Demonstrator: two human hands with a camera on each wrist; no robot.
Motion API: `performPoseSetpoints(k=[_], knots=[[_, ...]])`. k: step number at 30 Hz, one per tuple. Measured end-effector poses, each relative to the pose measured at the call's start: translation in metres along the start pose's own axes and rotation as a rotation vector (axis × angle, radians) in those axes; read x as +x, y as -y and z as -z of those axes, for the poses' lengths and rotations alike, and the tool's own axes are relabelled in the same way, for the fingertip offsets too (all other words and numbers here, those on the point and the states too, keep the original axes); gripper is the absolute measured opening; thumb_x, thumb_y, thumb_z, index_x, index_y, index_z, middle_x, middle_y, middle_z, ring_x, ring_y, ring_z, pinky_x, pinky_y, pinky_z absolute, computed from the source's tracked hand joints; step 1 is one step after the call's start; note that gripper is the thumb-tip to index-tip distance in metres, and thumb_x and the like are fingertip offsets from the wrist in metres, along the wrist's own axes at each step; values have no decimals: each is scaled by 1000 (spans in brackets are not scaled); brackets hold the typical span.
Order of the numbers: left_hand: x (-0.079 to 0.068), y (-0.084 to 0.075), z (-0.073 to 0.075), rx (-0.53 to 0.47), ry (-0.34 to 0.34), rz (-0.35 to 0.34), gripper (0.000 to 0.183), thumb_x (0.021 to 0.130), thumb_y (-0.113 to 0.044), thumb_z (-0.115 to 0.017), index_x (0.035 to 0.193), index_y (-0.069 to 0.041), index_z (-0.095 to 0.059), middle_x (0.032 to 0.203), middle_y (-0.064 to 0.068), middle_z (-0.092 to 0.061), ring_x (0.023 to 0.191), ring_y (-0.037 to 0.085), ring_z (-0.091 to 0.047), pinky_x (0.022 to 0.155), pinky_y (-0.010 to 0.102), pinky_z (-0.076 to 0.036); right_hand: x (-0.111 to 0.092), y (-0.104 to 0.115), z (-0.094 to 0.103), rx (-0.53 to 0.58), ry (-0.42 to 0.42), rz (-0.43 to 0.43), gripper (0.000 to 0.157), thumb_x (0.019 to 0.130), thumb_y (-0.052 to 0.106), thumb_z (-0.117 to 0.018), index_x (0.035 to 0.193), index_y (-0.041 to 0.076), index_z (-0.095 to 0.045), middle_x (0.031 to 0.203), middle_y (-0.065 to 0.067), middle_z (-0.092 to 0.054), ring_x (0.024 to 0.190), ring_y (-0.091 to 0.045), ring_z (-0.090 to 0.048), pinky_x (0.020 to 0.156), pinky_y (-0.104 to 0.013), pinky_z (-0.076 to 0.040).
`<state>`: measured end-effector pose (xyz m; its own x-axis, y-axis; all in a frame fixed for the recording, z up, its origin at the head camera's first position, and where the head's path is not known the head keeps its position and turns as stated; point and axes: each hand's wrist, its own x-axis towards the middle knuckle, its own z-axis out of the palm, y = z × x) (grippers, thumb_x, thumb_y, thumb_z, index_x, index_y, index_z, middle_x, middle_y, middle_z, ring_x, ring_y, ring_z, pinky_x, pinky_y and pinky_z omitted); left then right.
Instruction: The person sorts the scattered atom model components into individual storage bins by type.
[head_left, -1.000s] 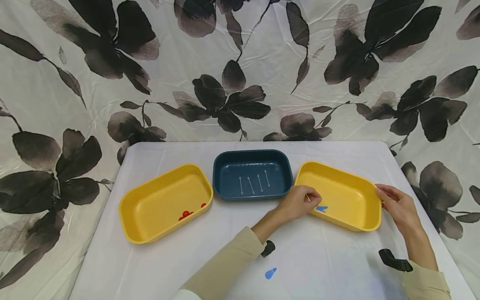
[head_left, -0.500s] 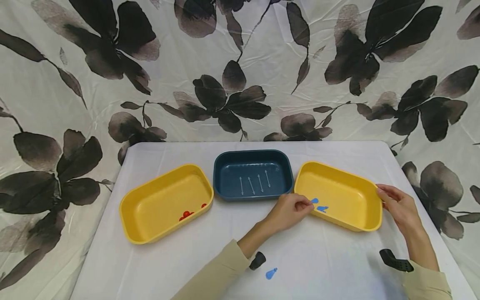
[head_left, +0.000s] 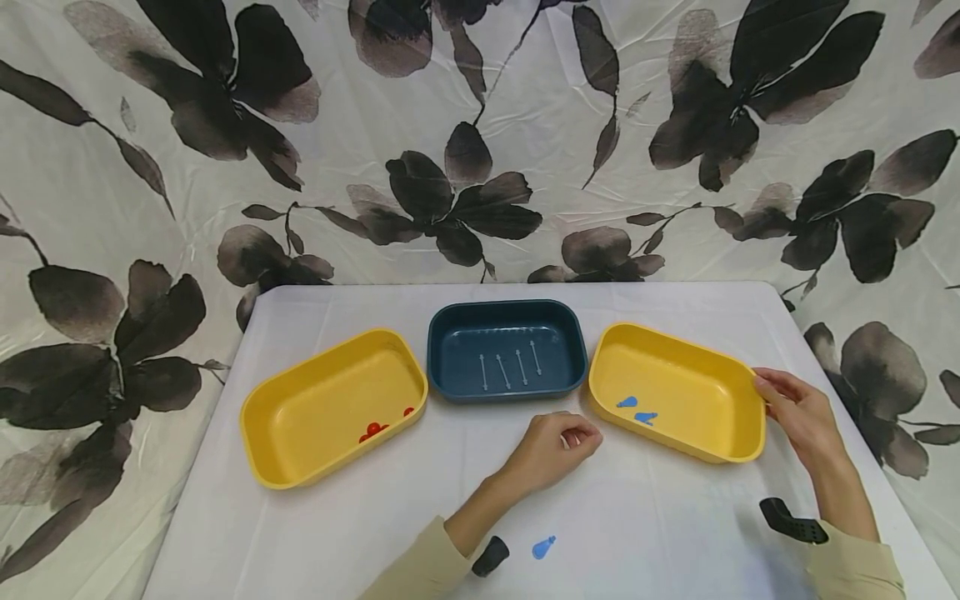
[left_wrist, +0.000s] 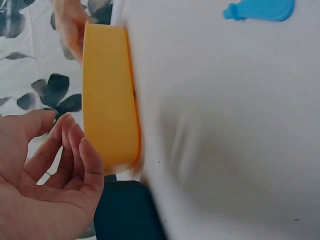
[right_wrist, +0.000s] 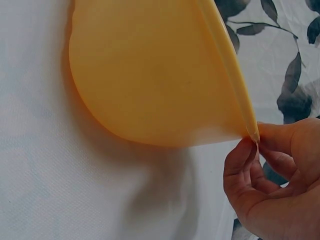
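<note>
My right hand (head_left: 806, 417) pinches the right-hand end of the yellow tray (head_left: 697, 383) on the right, thumb and fingers at its rim (right_wrist: 250, 125). Inside that tray lie small flat blue bulb-shaped pieces (head_left: 645, 417) near its left end. My left hand (head_left: 551, 454) hovers over the white cloth left of this tray, its fingers loosely curled and nothing between them. In the left wrist view the thumb and fingertips (left_wrist: 67, 120) stand apart. Another blue bulb-shaped piece (head_left: 543, 547) rests on the cloth, near the left wrist's black band (head_left: 491, 557).
A dark blue tray (head_left: 442, 333) at the back middle holds several thin pale rods (head_left: 502, 372) with knobbed ends. On the left, a second yellow tray (head_left: 300, 417) has several red balls (head_left: 373, 428) along its front side. A flowered cloth (head_left: 450, 167) hangs behind the table.
My left hand let go of a blue bulb-shaped piece in the right yellow tray, then drew back left and toward the front. My right hand stayed at the rim.
</note>
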<state>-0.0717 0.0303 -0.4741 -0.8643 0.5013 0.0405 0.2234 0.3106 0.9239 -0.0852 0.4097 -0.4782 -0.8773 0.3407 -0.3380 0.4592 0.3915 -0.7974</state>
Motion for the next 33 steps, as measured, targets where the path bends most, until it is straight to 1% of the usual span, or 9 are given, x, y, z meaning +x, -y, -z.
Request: performPoseSetpoints(k=[4,10,15,22,29,33], knots=[[-12,5,1,6,-21,8,7,95,-10,-73,94,-5,-78,77,-7,-64,72,0,-54,67,16,-49,0,0,0,-4,0,2,67,106,46,-52,152,-1,-42,130,0,-53,99,-4,-53,78,-5,-49],[-31,13,3,3,-17,36,8,95,-12,-73,95,-6,-78,78,-8,-64,73,-1,-55,68,17,-50,-1,1,0,-4,2,0,66,106,46,-52,152,-1,-42,129,1,-52,99,-4,-53,78,-5,-49],[-46,22,2,-7,-18,33,6,94,-11,-74,93,-6,-78,78,-9,-64,72,-2,-55,67,18,-52,0,1,0,-3,-4,-4,67,106,46,-52,152,-1,-42,130,0,-52,99,-4,-53,78,-5,-49],[-66,30,0,-35,13,80,4,92,-10,-75,92,-7,-77,77,-12,-61,72,-3,-55,68,17,-52,-1,1,-1,-8,-14,-3,66,106,45,-51,152,-1,-42,131,-2,-52,99,-5,-53,77,-5,-49],[-86,35,-3,-56,50,87,6,91,-9,-76,94,-4,-76,77,-12,-61,71,-4,-55,65,15,-50,-1,1,-2,-6,-17,-9,66,106,45,-51,152,-1,-42,131,-1,-52,99,-6,-53,77,-5,-49],[-95,37,-5,-25,70,81,6,91,-9,-78,94,-4,-75,79,-11,-63,70,-5,-54,64,15,-49,-1,1,-2,2,-19,-10,66,106,45,-52,152,-1,-42,130,0,-52,99,-6,-53,77,-5,-49]])
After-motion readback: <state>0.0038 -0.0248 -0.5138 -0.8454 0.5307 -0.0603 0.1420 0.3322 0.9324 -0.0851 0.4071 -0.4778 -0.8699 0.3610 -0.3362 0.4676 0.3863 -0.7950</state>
